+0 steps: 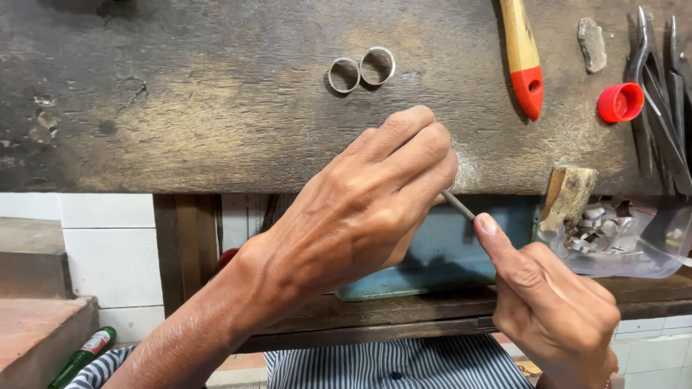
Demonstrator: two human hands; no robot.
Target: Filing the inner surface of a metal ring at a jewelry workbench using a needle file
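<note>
My left hand (360,209) is curled at the front edge of a worn wooden bench (216,108), its fingers closed around a small metal ring that barely shows at the fingertips (451,186). My right hand (555,302) grips a thin metal file (459,207) with the forefinger laid along it; the file's tip meets the ring in the left hand. Two finished silver rings (360,70) lie side by side on the bench behind the hands.
A brush with a red-tipped wooden handle (525,57), a red cap (620,102), a small stone (592,43) and pliers (659,86) lie at the right. A wooden peg (568,193) juts out above a clear bag of metal rings (613,238). A blue tray (440,259) sits below.
</note>
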